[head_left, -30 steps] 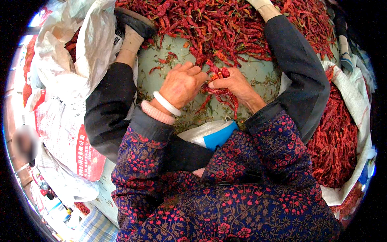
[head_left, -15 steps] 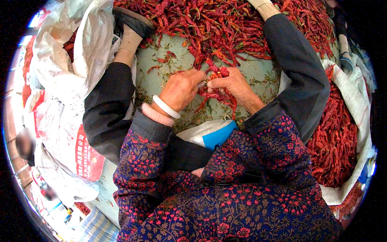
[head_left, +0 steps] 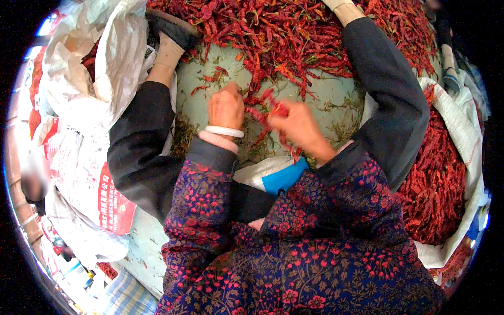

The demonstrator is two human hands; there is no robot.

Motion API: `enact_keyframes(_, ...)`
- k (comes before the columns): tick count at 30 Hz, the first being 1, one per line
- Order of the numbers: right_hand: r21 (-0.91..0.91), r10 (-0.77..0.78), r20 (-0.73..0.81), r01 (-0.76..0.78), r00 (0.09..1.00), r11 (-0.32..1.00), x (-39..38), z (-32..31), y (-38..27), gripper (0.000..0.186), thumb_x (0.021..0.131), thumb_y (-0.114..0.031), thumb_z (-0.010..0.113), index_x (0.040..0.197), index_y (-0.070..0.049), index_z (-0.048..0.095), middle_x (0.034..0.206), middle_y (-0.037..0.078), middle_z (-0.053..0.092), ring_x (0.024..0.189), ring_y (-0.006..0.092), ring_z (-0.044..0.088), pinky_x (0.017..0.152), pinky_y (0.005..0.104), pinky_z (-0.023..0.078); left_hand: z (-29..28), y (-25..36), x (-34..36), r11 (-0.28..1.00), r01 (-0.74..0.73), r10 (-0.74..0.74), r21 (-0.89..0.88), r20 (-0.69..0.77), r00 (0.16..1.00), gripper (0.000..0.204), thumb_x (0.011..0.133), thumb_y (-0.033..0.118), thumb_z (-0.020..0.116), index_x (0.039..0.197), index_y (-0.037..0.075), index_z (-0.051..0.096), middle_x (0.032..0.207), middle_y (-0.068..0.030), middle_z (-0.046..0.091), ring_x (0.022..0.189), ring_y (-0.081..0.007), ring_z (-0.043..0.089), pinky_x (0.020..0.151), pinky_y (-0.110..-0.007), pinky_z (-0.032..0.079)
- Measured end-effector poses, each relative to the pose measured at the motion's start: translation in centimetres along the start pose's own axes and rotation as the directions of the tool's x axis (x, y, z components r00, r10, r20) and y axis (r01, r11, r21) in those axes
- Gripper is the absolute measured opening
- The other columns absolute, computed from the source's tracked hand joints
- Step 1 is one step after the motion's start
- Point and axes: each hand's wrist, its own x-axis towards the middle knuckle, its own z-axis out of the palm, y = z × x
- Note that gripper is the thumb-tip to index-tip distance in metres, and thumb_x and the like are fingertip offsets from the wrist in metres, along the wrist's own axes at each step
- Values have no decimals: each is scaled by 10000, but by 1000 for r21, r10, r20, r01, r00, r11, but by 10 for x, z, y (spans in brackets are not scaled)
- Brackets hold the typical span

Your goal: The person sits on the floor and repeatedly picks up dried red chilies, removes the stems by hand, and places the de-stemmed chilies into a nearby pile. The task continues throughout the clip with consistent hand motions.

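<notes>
Well, my right hand [head_left: 300,127] is curled round some peppers [head_left: 280,109], near the pile [head_left: 273,37]; dangling ones could slip into the scraps [head_left: 184,134] if it slackens. My left hand [head_left: 227,109] is part-curled, contents I cannot tell.

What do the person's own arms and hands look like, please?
Navy fabric sleeves with pink flowers and brown leaves end in plain dark cuffs. The left hand has a round white bangle and a pink fabric inner cuff at its wrist; it and the right hand are gloveless.
</notes>
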Motion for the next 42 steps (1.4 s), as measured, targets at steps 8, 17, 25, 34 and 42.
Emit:
enact_keyframes(8,567,185,347,-363,919,739,11,-26,-7,204,758,-252,671,765,-63,596,642,-4,561,547,73,481,528,220,374,-11,35,-14,900,-419,395,-121,-182,901,59,728,25,506,756,54,463,698,-148,493,605,-361,519,508,-441,418)
enact_keyframes(17,526,145,461,-401,876,750,5,-18,-10,127,694,-130,676,755,-61,588,645,0,555,555,104,497,517,246,377,-9,30,-12,887,-256,255,-384,-54,965,206,722,-34,487,894,30,581,819,-160,594,686,-263,596,611,-356,464)
enact_keyframes(25,550,214,411,-428,886,717,6,-16,-10,140,715,-153,633,774,-28,606,690,66,618,558,113,553,521,230,430,-33,17,-7,721,106,211,-685,362,908,196,734,-48,491,900,18,571,805,-98,597,750,-156,568,686,-283,453)
enact_keyframes(34,449,191,447,-404,874,797,10,-21,-4,140,732,-155,609,740,-16,611,649,79,621,520,114,546,479,226,421,-43,25,-19,881,-348,440,-320,286,851,195,718,-5,523,907,32,556,823,-192,593,777,-377,574,646,-405,460)
enact_keyframes(42,510,174,500,-450,849,733,6,-22,-13,148,746,-128,590,813,3,586,662,73,612,527,102,542,492,212,433,-51,20,-19,859,-359,474,-365,303,827,219,716,20,546,935,26,562,841,-197,593,780,-378,579,664,-397,472)
